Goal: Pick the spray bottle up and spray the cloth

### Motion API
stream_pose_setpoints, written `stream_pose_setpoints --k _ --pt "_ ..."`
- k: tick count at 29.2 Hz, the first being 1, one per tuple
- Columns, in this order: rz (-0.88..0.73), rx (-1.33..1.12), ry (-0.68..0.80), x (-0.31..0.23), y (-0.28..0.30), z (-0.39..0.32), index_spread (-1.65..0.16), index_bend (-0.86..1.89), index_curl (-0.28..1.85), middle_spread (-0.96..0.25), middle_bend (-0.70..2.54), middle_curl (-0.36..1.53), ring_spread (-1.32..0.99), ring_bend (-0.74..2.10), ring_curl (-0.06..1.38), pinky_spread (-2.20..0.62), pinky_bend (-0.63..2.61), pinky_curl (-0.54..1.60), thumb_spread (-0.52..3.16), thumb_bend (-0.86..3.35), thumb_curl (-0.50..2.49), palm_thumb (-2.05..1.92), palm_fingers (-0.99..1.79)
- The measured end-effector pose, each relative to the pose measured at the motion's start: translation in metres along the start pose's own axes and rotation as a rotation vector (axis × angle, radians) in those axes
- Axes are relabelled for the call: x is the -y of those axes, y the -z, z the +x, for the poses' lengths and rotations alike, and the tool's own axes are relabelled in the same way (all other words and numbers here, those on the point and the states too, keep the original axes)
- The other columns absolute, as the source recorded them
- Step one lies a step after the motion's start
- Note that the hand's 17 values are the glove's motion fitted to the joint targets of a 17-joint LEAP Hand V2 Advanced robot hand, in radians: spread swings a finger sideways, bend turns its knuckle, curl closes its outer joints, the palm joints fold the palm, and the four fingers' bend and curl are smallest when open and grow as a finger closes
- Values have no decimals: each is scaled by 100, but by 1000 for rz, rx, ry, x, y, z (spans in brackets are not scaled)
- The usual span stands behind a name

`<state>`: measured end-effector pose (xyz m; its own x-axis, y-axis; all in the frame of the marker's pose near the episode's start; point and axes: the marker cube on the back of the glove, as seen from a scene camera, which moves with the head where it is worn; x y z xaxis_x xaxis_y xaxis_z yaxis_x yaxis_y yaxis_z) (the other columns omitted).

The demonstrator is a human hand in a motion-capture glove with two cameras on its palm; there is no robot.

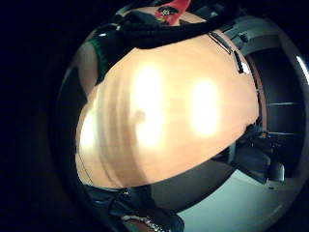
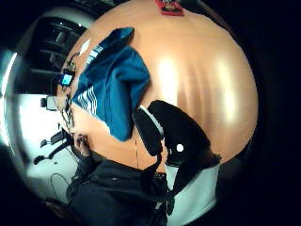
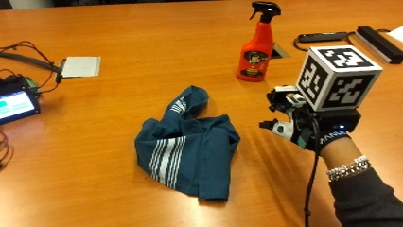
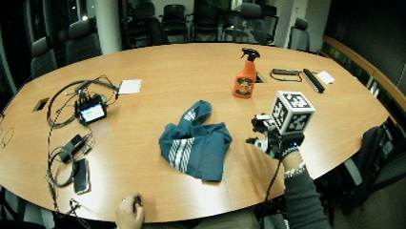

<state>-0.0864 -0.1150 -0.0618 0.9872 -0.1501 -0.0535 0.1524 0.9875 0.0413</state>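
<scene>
The orange spray bottle (image 3: 258, 52) stands upright on the wooden surface (image 3: 157, 52), toward the far side, with its black trigger head on top. Nothing touches it. The blue cloth (image 3: 189, 149) with white stripes lies crumpled on the surface nearer to the person, well apart from the bottle. One end of the cloth points up toward the bottle side, and the striped part lies on the lower left of the heap.

The gloved right hand (image 3: 302, 127) is above the surface to the right of the cloth, between the cloth and the table edge, and nearer to the person than the bottle. It holds nothing. It does not touch the cloth or the bottle. Whether its fingers are spread or curled cannot be told, because the equipment on the glove hides them in the outside views. A bracelet (image 3: 346, 168) sits on the wrist above a dark sleeve (image 3: 368, 201).

In the thumb side palm view the cloth (image 2: 115, 82) lies on the surface, with the bottle (image 2: 170, 6) only a small red shape at the far edge.

On the left of the surface a small device with a lit screen (image 3: 15, 104) lies among black cables, and a white card (image 3: 81, 66) lies beside them. Behind the bottle, dark flat objects (image 3: 378, 42) lie near the far right edge.
</scene>
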Motion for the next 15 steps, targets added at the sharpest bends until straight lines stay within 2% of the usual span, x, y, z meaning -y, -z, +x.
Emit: stream_pose_setpoints --k 10,15 --pt "175 150 -121 82 27 -4 -39 13 25 -5 22 31 -2 37 26 26 40 31 118 0 24 49 53" --pt "212 221 -234 120 27 4 -37 14 26 -5 21 32 -3 37 28 25 39 32 121 2 25 55 54"
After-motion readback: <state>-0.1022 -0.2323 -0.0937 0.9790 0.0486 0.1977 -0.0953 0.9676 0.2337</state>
